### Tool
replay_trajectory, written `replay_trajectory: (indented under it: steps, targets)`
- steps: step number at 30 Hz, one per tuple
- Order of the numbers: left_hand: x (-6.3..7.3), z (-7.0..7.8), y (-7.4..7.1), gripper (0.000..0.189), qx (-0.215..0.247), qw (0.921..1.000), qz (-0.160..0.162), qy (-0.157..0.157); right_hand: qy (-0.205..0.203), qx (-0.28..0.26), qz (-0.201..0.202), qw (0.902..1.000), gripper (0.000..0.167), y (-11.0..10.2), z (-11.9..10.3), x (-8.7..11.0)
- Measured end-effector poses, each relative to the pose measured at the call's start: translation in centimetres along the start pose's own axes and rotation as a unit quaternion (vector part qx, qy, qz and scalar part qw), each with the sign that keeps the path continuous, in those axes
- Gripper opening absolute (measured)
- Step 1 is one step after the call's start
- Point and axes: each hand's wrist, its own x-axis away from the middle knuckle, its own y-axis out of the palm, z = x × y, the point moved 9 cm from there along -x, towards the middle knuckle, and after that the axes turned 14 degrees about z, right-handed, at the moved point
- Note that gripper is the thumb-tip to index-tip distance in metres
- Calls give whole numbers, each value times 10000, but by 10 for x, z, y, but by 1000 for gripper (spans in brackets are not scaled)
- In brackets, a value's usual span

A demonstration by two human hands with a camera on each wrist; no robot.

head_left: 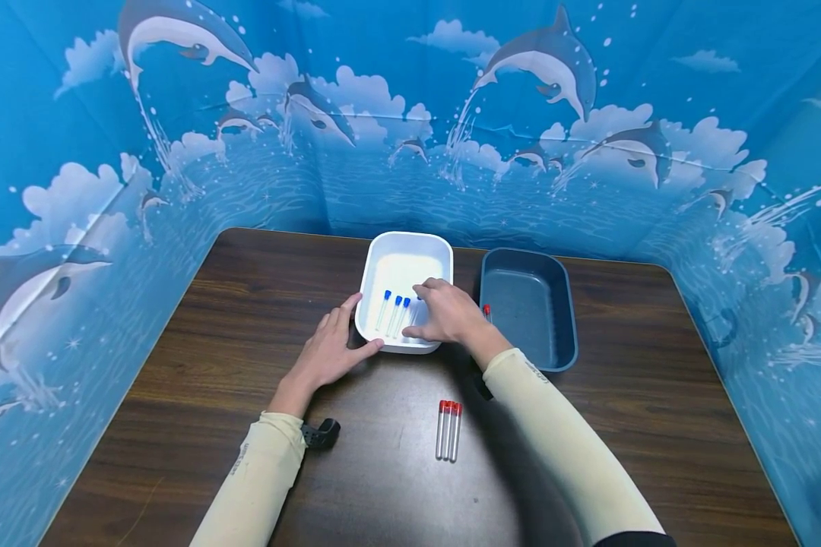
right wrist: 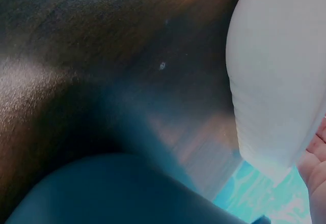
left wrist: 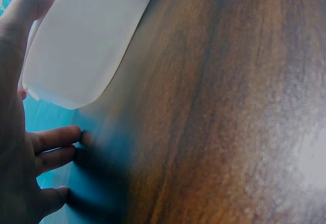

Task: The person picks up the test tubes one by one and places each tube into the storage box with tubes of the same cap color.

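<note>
A white tray holds several clear tubes with blue caps, lying side by side. My left hand rests against the tray's near-left corner, thumb on the near rim and index finger along the left side. In the left wrist view its other fingers stretch out beyond the tray. Inside the tray's right part, my right hand holds a blue-capped tube between index finger and thumb; the hand hides most of it. The right wrist view shows the white tray's outer wall with part of the hand behind it.
A dark blue-grey tray stands right of the white one, with a red-capped tube at its left side, partly behind my right wrist. Several red-capped tubes lie on the wooden table nearer me. A dolphin-printed curtain surrounds the table.
</note>
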Motion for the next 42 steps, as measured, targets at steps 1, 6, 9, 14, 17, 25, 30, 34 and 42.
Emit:
replay_trajectory:
  steps: [1, 6, 9, 14, 17, 25, 30, 34, 42]
  targets:
    - [0, 0, 0, 100, 1, 10000, 1, -10, -8, 25, -24, 10000, 86, 2, 0, -1]
    - [0, 0, -1, 101, -22, 10000, 10, -8, -94, 136, -94, 9998, 86, 7, -2, -4]
    - [-1, 1, -2, 101, -33, 10000, 18, -10, -121, 159, -127, 9997, 85, 8, -4, -6]
    - [-1, 2, -3, 101, -30, 10000, 4, -12, -144, 179, -255, 9994, 85, 12, -5, -8]
    - [0, 3, -2, 101, -10, 10000, -22, -9, -135, 239, -335, 9991, 84, 16, -5, -8]
    - [0, 2, -1, 101, 28, 10000, -27, -45, -123, 433, -384, 9982, 84, 23, -6, -11]
    - [-1, 2, -1, 101, 11, 10000, -10, -39, -89, 474, -498, 9976, 84, 26, -6, -12]
    - [0, 1, -1, 101, 15, 10000, -14, -56, -88, 533, -609, 9967, 85, 30, -7, -11]
    - [1, 1, 0, 99, 21, 10000, 2, -55, -114, 689, -684, 9952, 83, 36, -8, -12]
